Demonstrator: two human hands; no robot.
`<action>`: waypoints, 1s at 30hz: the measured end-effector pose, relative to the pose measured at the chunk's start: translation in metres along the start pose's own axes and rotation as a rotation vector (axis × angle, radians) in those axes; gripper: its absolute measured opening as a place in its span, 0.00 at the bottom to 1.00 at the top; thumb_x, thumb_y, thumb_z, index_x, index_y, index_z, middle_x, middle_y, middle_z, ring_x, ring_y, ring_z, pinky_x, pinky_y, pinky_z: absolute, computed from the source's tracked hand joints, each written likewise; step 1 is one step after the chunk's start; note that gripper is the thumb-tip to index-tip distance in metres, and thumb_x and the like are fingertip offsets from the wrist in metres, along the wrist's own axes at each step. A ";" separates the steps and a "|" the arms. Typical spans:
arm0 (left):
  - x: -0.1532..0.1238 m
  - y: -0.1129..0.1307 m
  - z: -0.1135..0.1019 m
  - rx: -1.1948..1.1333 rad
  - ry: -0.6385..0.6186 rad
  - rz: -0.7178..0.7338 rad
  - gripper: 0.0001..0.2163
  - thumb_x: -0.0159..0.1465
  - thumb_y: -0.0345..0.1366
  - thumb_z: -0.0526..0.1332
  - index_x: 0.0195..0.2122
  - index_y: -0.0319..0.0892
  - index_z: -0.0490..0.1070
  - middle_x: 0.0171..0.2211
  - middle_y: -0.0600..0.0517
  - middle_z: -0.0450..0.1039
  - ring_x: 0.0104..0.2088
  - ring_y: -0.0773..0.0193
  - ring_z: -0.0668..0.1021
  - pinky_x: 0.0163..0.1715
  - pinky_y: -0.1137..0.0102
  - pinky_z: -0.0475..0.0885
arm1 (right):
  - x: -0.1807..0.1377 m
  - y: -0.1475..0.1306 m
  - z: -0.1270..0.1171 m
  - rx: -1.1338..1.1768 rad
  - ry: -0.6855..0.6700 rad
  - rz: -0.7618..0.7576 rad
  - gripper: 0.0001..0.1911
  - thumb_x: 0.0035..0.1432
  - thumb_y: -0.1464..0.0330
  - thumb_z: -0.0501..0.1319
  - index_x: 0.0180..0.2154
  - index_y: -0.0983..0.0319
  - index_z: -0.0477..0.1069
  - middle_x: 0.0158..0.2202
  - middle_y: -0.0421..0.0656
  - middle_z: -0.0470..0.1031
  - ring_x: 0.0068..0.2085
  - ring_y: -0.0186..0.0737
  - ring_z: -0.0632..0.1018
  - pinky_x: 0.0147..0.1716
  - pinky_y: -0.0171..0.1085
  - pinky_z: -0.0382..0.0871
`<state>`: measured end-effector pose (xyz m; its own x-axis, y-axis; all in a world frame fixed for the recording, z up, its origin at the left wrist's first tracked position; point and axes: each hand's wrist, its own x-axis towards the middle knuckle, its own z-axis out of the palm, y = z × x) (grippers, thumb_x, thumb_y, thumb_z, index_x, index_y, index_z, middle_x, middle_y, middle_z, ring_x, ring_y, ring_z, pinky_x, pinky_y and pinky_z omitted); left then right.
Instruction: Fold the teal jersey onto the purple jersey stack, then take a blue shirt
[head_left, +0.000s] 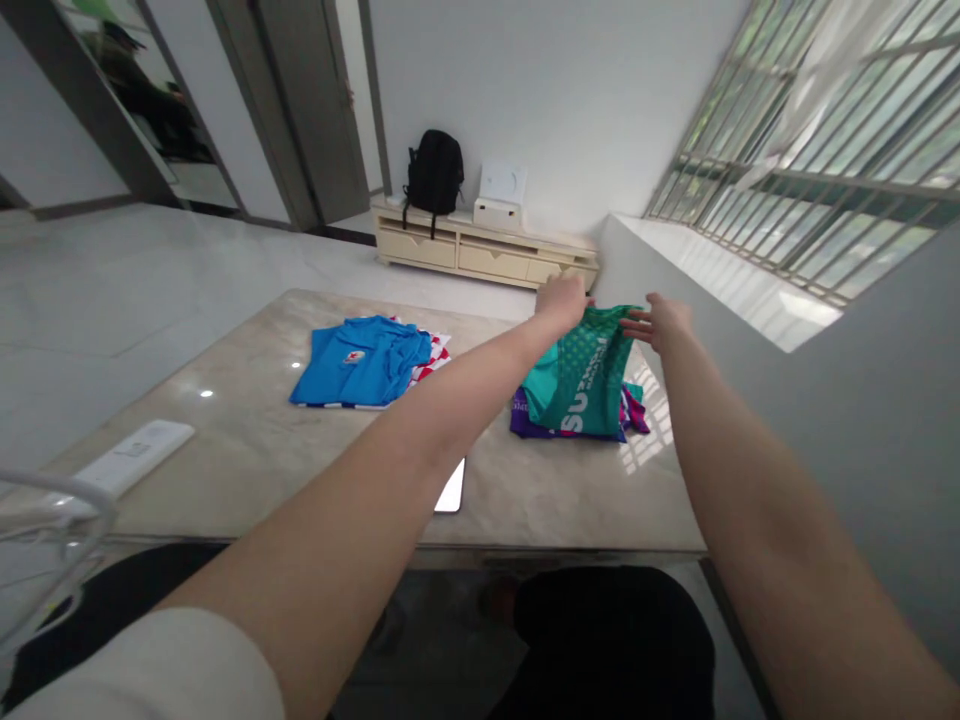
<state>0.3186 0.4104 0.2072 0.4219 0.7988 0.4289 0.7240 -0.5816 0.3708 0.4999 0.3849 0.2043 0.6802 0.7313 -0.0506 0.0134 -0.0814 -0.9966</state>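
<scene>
A folded green jersey [592, 370] with white lettering lies on a purple garment [529, 420] at the right of the table, its far edge raised. My left hand [562, 300] is closed on the far left corner of the jersey; its fingertips are partly hidden. At the far right corner, my right hand [666, 322] holds the edge between thumb and fingers, with the fingers somewhat spread. To the left lies a folded blue shirt [360, 365] on a red-and-white checked garment [439, 352].
The stone-topped table [247, 450] carries a white box [139, 455] at left and a bright-screened device [451, 490], partly behind my left forearm. Beyond stands a low cabinet [420, 248] with a black backpack [435, 172]. A barred window [810, 150] is at right. A person [142, 90] appears far left.
</scene>
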 end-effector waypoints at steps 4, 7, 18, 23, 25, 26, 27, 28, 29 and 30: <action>-0.026 -0.002 0.022 -0.053 0.144 0.203 0.15 0.74 0.37 0.54 0.58 0.38 0.70 0.57 0.40 0.73 0.58 0.51 0.72 0.58 0.60 0.65 | 0.014 0.024 0.013 0.007 -0.006 -0.113 0.15 0.68 0.69 0.56 0.55 0.63 0.67 0.37 0.42 0.79 0.26 0.33 0.79 0.29 0.37 0.76; -0.109 -0.035 0.061 -0.046 -0.090 0.256 0.15 0.75 0.39 0.53 0.54 0.38 0.73 0.54 0.41 0.74 0.56 0.51 0.74 0.58 0.57 0.66 | -0.018 0.103 -0.006 0.005 -0.020 -0.120 0.14 0.64 0.66 0.59 0.49 0.64 0.73 0.34 0.41 0.79 0.27 0.33 0.79 0.27 0.33 0.74; -0.203 -0.078 0.143 -0.224 -0.193 -0.041 0.18 0.69 0.31 0.60 0.60 0.43 0.73 0.62 0.40 0.68 0.61 0.49 0.72 0.61 0.54 0.68 | -0.093 0.288 -0.081 -0.183 0.118 -0.138 0.32 0.52 0.53 0.64 0.54 0.65 0.75 0.42 0.46 0.78 0.28 0.36 0.77 0.21 0.32 0.70; -0.177 -0.079 0.167 -0.442 -0.267 -0.214 0.10 0.66 0.29 0.62 0.45 0.41 0.83 0.46 0.46 0.82 0.48 0.57 0.81 0.56 0.63 0.73 | -0.066 0.292 -0.077 -0.136 0.092 -0.127 0.36 0.48 0.50 0.68 0.53 0.65 0.75 0.41 0.46 0.77 0.27 0.38 0.77 0.21 0.36 0.74; -0.178 -0.083 0.173 -0.510 -0.275 -0.281 0.10 0.68 0.28 0.61 0.44 0.39 0.82 0.46 0.45 0.82 0.49 0.57 0.81 0.57 0.62 0.73 | -0.058 0.295 -0.076 -0.096 0.091 -0.109 0.32 0.45 0.51 0.70 0.47 0.65 0.77 0.36 0.44 0.77 0.28 0.39 0.77 0.21 0.37 0.76; -0.181 -0.084 0.174 -0.541 -0.277 -0.319 0.10 0.69 0.29 0.61 0.46 0.38 0.81 0.47 0.45 0.82 0.50 0.57 0.81 0.57 0.60 0.73 | -0.054 0.298 -0.076 -0.070 0.092 -0.094 0.29 0.44 0.52 0.71 0.44 0.65 0.77 0.34 0.43 0.76 0.28 0.40 0.78 0.22 0.37 0.77; -0.185 -0.085 0.174 -0.571 -0.284 -0.359 0.10 0.70 0.31 0.61 0.48 0.37 0.80 0.47 0.44 0.81 0.49 0.57 0.81 0.55 0.58 0.75 | -0.051 0.300 -0.076 -0.040 0.095 -0.074 0.27 0.43 0.53 0.72 0.41 0.65 0.76 0.33 0.41 0.75 0.29 0.40 0.78 0.23 0.37 0.78; -0.190 -0.086 0.173 -0.602 -0.295 -0.399 0.10 0.71 0.34 0.61 0.50 0.37 0.78 0.47 0.45 0.81 0.48 0.57 0.82 0.52 0.57 0.77 | -0.049 0.302 -0.077 -0.009 0.102 -0.049 0.25 0.43 0.54 0.72 0.38 0.64 0.76 0.31 0.40 0.75 0.29 0.40 0.79 0.25 0.38 0.79; -0.195 -0.086 0.172 -0.632 -0.311 -0.434 0.12 0.72 0.37 0.61 0.52 0.37 0.76 0.47 0.45 0.81 0.46 0.58 0.82 0.49 0.58 0.79 | -0.047 0.304 -0.078 0.021 0.111 -0.022 0.23 0.43 0.54 0.72 0.36 0.64 0.74 0.30 0.40 0.74 0.29 0.40 0.79 0.26 0.38 0.80; -0.200 -0.086 0.170 -0.660 -0.328 -0.464 0.13 0.73 0.39 0.60 0.53 0.37 0.75 0.46 0.45 0.80 0.44 0.58 0.83 0.45 0.59 0.80 | -0.046 0.306 -0.080 0.049 0.120 0.007 0.22 0.44 0.55 0.71 0.34 0.64 0.73 0.29 0.39 0.74 0.29 0.39 0.79 0.28 0.38 0.81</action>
<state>0.2646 0.3268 -0.0508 0.3724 0.9221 -0.1049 0.4403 -0.0761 0.8946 0.5316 0.2726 -0.0935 0.7632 0.6440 -0.0527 -0.0257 -0.0512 -0.9984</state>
